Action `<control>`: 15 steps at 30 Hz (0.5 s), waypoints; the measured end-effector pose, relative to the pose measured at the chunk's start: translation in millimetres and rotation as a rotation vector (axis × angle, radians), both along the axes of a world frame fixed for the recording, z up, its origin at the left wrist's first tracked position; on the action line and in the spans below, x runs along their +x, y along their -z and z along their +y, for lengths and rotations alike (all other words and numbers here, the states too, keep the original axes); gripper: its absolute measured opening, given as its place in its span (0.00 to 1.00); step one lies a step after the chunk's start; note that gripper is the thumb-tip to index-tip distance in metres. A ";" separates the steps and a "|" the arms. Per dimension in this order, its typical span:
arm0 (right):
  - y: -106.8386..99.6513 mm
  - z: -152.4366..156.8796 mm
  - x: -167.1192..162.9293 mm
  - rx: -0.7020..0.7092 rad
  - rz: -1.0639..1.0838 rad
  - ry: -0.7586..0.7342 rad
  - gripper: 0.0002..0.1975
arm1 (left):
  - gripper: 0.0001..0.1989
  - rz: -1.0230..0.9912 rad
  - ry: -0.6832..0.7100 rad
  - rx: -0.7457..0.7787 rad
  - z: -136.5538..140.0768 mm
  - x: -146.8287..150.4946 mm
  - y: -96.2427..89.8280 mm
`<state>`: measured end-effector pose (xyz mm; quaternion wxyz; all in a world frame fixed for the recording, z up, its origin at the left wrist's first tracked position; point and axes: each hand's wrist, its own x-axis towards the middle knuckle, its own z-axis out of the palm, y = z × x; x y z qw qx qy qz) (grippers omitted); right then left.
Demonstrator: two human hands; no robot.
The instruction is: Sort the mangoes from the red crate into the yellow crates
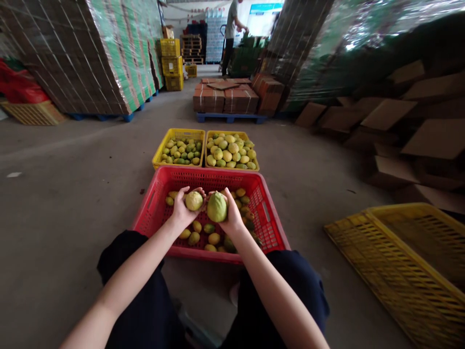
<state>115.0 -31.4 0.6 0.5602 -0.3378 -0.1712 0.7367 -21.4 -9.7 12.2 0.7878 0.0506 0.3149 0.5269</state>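
Observation:
My left hand point(180, 207) is closed around a pale yellow-green lemon point(193, 200). Beside it, my right hand point(233, 219) grips a larger, greener lemon point(217, 208) with a knobbly top. Both hands are close together over a red plastic crate point(267, 213) on the floor between my knees. Loose yellow and green lemons point(214, 238) lie on the bottom of that crate, some hidden by my hands and forearms. Just beyond its far edge stand two yellow crates of lemons; the left crate point(187, 130) holds smaller, greener fruit, and the right crate point(258, 167) larger, yellower fruit.
A yellow crate point(399, 271) sits at my right, near flattened cardboard boxes point(381, 111). Farther ahead, a blue pallet point(231, 118) bears bundled cardboard. Wrapped stacks point(119, 53) rise on both sides. Another person point(231, 34) stands at the back.

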 end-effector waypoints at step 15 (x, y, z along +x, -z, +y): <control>3.2 8.0 7.2 -0.321 0.261 0.119 0.14 | 0.19 -0.080 -0.047 -0.164 3.8 12.7 17.3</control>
